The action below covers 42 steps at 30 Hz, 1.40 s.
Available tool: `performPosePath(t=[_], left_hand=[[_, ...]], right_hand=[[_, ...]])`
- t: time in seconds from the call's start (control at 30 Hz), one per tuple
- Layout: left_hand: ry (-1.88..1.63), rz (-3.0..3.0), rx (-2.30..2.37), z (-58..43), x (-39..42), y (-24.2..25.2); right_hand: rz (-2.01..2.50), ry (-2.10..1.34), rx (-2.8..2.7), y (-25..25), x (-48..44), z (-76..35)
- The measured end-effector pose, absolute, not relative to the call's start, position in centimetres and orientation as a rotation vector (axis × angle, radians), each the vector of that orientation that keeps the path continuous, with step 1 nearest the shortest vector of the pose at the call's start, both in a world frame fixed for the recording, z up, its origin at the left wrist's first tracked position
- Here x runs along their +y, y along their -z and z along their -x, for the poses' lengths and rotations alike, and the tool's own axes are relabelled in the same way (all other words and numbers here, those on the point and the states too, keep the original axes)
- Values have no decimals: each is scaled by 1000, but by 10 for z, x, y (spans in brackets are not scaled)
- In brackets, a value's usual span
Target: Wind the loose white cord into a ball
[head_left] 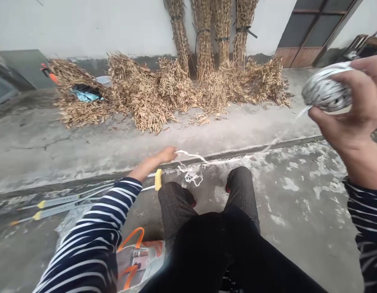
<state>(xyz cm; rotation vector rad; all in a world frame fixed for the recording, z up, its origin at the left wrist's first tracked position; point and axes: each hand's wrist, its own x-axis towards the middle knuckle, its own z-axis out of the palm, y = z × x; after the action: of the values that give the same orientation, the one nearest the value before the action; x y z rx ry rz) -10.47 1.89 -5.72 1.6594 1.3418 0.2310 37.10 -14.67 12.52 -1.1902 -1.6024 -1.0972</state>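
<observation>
Raised at the right, my right hand (pixel 359 93) is closed around a ball of white twine (pixel 327 87). From the ball a strand runs down to the left, faint and blurred along part of its length. My left hand (pixel 167 155), low at centre left, has its fingers closed on the loose white strand (pixel 191 154). Below that hand, more of the strand lies in a loose tangle (pixel 192 178) on the concrete, in front of my knees.
Dried plant stalks (pixel 145 93) lie heaped along the wall, and tied bundles (pixel 205 36) lean upright behind them. To my left are metal crutches (pixel 57 202) with yellow parts and a bag (pixel 145 260) with orange handles. A low ledge (pixel 261 150) crosses the ground ahead.
</observation>
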Motion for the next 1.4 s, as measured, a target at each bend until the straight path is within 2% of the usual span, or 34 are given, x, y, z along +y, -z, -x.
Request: performPosePath(t=[0.07, 0.13, 0.23, 0.4, 0.53, 0.67, 0.97, 1.1, 1.23, 1.4], left_hand=[[-383, -1667, 1355, 102, 19, 84], [-498, -1673, 1259, 81, 11, 91], [-605, -1642, 1110, 30, -12, 78], [-889, -1367, 606, -36, -52, 41], [-952, -1246, 586, -43, -74, 35], [-865, -1105, 611, -34, -84, 44], [-674, -910, 351, 1, -107, 40], [-582, -1080, 449, 18, -101, 61], [-436, -1434, 890, 28, -88, 103], [-712, -1510, 1192, 14, -84, 116]], right_hand=[[1032, 1236, -1751, -118, -136, -345], [1006, 1208, -1811, -106, -127, -318], [1102, 1094, -1868, -81, -116, -279], [1323, 799, -2018, -43, -101, -238], [1342, 688, -2058, -21, -92, -230], [1360, 648, -2034, -5, -88, -232], [1364, 593, -2107, 25, -78, -238], [1460, 561, -2105, 33, -76, -240], [1482, 578, -2063, 24, -80, -236], [1460, 579, -2080, 10, -88, -225]])
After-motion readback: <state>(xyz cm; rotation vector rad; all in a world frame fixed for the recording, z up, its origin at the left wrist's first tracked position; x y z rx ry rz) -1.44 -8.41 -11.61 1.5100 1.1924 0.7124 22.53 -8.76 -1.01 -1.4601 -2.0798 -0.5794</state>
